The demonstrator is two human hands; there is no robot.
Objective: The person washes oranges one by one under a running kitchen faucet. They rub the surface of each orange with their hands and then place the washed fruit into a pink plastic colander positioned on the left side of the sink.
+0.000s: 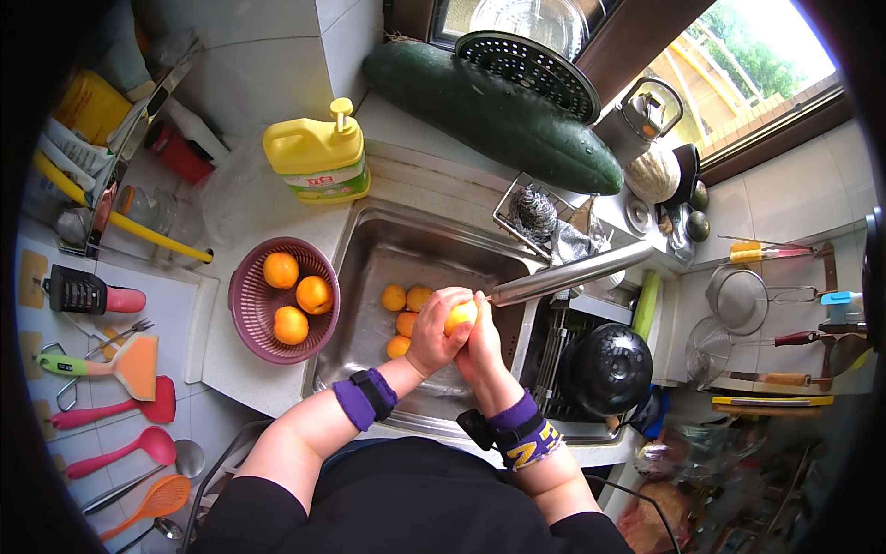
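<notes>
An orange-yellow round fruit point(462, 317) is held between both hands under the end of a steel faucet spout point(574, 273). My left hand point(435, 332) wraps it from the left, the thumb across its near side. From the right, my right hand point(482, 346) cups the same fruit. Several like fruits point(405, 323) lie on the floor of the stainless-steel sink point(374, 239), just left of and partly behind my left hand. Left of the sink, a purple plastic colander point(239, 315) holds three more of these fruits point(291, 325).
A yellow detergent jug point(315, 159) stands behind the colander. A large winter melon point(491, 114) lies along the sill beyond the sink. A wire caddy point(516, 208) holds a steel scrubber. Right of the sink, a dark, shiny bowl point(606, 370) sits upside down on a rack.
</notes>
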